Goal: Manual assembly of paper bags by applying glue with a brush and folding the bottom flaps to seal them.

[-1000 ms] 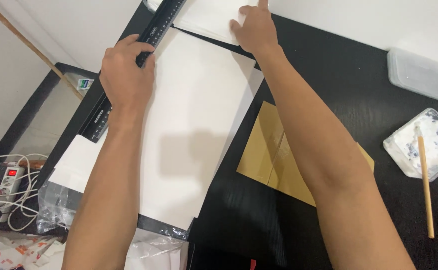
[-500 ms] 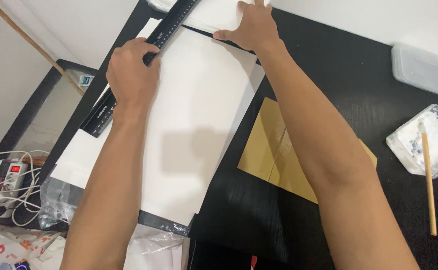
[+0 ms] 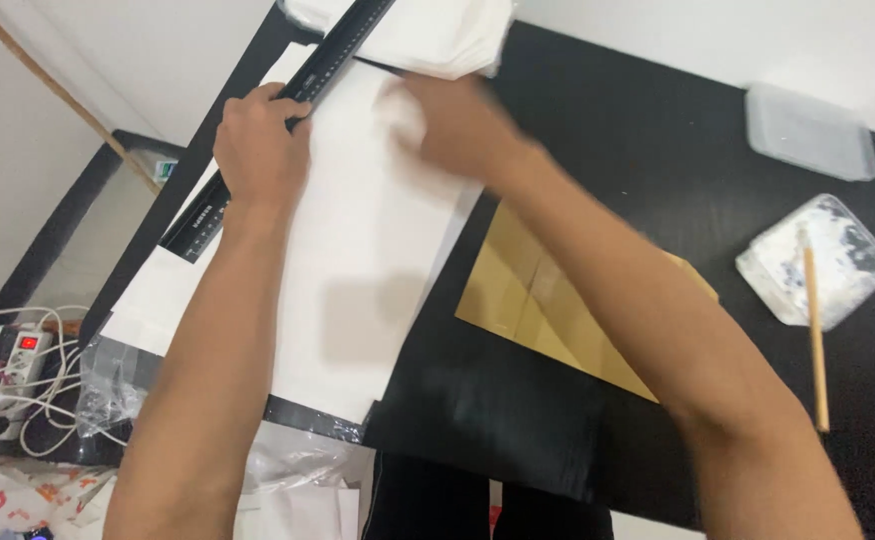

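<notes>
The left hand (image 3: 261,150) presses its curled fingers on the black ruler (image 3: 288,110) lying along the white sheet (image 3: 358,290) at 11 o'clock on the tabletop (image 3: 618,150), while the blurred right hand (image 3: 453,125) rests on the sheet, its fingers impossible to tell.

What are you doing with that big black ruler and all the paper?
A person's left hand presses a long black ruler down along the edge of a large white sheet on a black table. The right hand is blurred over the top part of the sheet. Beside the sheet lies flat brown cardboard. Off to the right, a wooden stick rests across a clear tub of white stuff.
</notes>
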